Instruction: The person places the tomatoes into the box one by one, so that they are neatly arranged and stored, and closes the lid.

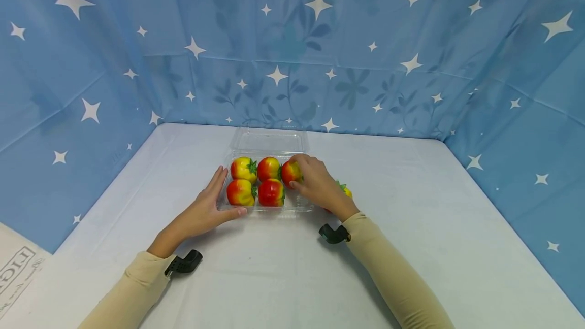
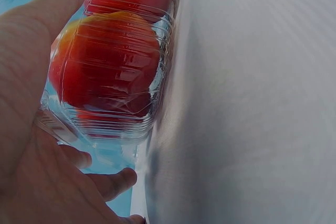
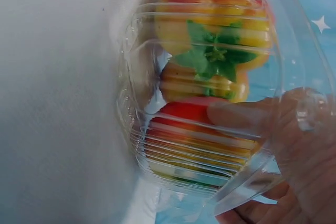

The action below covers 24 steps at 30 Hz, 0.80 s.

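A clear plastic box (image 1: 294, 208) holds several glossy red-and-yellow fruits (image 1: 271, 193) with green leafy tops, set in two rows. My right hand (image 1: 322, 184) reaches into its back right corner and holds a red-and-yellow fruit (image 1: 290, 172) between thumb and fingers. Through the box wall in the right wrist view, the thumb lies on that fruit (image 3: 181, 116). At the box's left end, my left hand (image 1: 203, 212) is spread, its fingers along the side and its thumb by the front edge.
The clear lid (image 1: 269, 141) lies folded back behind the box. Another red-and-yellow fruit (image 1: 347, 191) sits on the white table (image 1: 274, 278), partly hidden behind the right wrist. A blue starred curtain (image 1: 292, 90) stands along the table's back and sides.
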### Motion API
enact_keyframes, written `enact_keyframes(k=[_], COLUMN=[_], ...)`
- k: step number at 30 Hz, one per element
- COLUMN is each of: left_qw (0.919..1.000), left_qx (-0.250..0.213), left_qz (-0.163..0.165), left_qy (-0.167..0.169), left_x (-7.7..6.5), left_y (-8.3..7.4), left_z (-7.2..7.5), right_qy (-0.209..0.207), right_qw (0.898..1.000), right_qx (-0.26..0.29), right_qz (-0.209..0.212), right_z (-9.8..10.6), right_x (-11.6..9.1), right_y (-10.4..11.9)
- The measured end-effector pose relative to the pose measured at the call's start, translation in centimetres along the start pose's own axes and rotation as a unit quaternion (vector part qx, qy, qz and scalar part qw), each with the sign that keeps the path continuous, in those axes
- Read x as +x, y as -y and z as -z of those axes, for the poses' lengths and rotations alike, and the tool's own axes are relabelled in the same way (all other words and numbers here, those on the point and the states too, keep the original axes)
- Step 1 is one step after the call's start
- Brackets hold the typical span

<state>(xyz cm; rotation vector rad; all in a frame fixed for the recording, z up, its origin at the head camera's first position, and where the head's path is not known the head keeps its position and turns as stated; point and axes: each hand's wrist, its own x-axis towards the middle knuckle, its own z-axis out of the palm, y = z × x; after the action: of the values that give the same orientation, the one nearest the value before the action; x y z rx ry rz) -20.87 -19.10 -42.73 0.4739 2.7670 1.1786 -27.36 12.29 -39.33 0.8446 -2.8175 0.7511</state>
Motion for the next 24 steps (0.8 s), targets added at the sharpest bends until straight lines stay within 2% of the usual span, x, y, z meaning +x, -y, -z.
enact_keyframes(k=[13, 24], left_qw=[1.0000, 1.0000], left_qx=[0.000, -0.001], left_qz=[-0.003, 0.001], left_qy=[-0.002, 0.000], left_x=[0.04, 0.05], left_y=[0.11, 0.13], left_z=[0.01, -0.05], right_qy=[-0.023, -0.002], right_qw=[0.999, 1.000], right_qx=[-0.023, -0.014], right_qz=[-0.007, -0.020], right_z=[-0.29, -0.02], right_x=[-0.02, -0.01], right_y=[0.20, 0.10])
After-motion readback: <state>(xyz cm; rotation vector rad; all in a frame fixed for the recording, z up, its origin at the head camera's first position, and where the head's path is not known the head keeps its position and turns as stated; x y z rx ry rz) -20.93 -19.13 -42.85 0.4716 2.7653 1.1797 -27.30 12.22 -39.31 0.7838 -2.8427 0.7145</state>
